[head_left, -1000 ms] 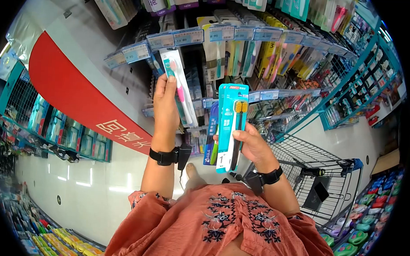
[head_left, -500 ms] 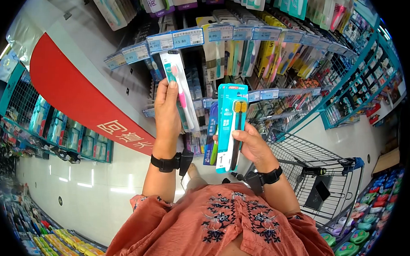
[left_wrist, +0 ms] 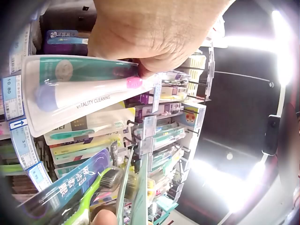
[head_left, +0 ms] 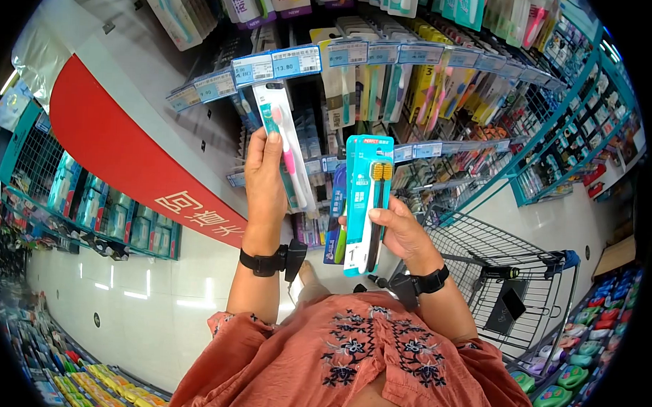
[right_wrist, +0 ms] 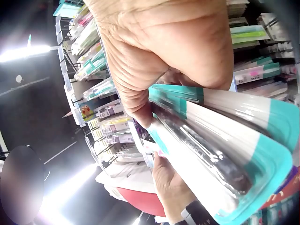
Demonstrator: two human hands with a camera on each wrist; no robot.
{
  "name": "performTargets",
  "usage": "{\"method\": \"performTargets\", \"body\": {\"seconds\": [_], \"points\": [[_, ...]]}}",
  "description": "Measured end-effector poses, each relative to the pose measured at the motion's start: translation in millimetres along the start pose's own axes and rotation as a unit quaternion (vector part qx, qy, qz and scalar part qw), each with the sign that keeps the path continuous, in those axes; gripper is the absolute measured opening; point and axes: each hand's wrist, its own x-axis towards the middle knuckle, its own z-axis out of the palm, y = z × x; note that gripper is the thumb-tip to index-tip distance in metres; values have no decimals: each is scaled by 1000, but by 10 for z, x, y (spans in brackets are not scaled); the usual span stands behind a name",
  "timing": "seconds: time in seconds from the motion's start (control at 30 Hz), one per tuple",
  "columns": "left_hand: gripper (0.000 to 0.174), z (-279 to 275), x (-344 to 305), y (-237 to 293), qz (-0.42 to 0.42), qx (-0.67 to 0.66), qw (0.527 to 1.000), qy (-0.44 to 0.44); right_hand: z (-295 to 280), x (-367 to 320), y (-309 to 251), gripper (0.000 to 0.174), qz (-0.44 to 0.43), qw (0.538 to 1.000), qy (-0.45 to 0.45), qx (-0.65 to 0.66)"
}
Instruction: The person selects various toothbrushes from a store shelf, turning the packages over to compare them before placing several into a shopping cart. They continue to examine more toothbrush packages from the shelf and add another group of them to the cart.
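A smooth clear blister on flat white-and-teal card forms the pink-handled toothbrush pack (head_left: 285, 148); the left hand (head_left: 267, 183) pinches it on the left, thumb across its front. Its top lies just below the glossy price-label strip (head_left: 277, 64). To its right, the right hand (head_left: 408, 234) pinches the teal toothbrush packs (head_left: 360, 197), thumb on the front one, whose rounded clear shell covers a white and a black handle with yellow bristles. A blue pack (head_left: 335, 222) with a green handle is partly hidden behind them; whether fingers grip it is unclear. Most right fingers are hidden behind the packs.
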Motion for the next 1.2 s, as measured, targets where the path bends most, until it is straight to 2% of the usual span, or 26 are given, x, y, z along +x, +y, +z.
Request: {"method": "performTargets", "body": {"seconds": [0.37,0.5,0.6,0.67,0.7,0.8,0.83,0.9,0.93,1.03,1.07,1.17,1.2], "points": [[29,-12,-14,25,0,6,1000,-7,-10,-2,34,60,-8,1000,-4,-8],[33,-92,4,-109,-32,-34,999,-12,2,-24,57,58,-19,1000,8,-12],[33,-149,-56,-157,-128,-107,986,-21,-15,-25,36,56,-13,1000,1,-20],[43,-134,-79,-160,-197,-212,957,-4,9,-44,46,56,-18,1000,10,-18],[60,-172,-72,-180,-209,-267,940,-44,-2,-39,59,56,-18,1000,8,-18],[84,-220,-119,-176,-211,-345,907,-121,-35,-34,112,56,-15,1000,5,-18],[82,-241,-108,-199,-214,-401,875,-167,-68,-22,122,56,-13,1000,-10,-24],[71,-290,-66,-228,-259,-489,802,-226,9,-41,116,62,-8,999,16,-42],[64,-292,-58,-247,-257,-521,779,-235,13,-45,119,60,-8,999,14,-36],[60,-287,-82,-223,-261,-580,724,-267,21,-51,137,56,-6,1000,8,-23],[55,-281,-96,-217,-254,-587,721,-267,23,-49,142,56,-4,1000,6,-23],[72,-248,-120,-167,-244,-589,729,-248,44,-43,140,56,-1,1000,-3,-21],[71,-235,-118,-146,-244,-591,726,-255,47,-46,137,56,-1,1000,-7,-21]]}}
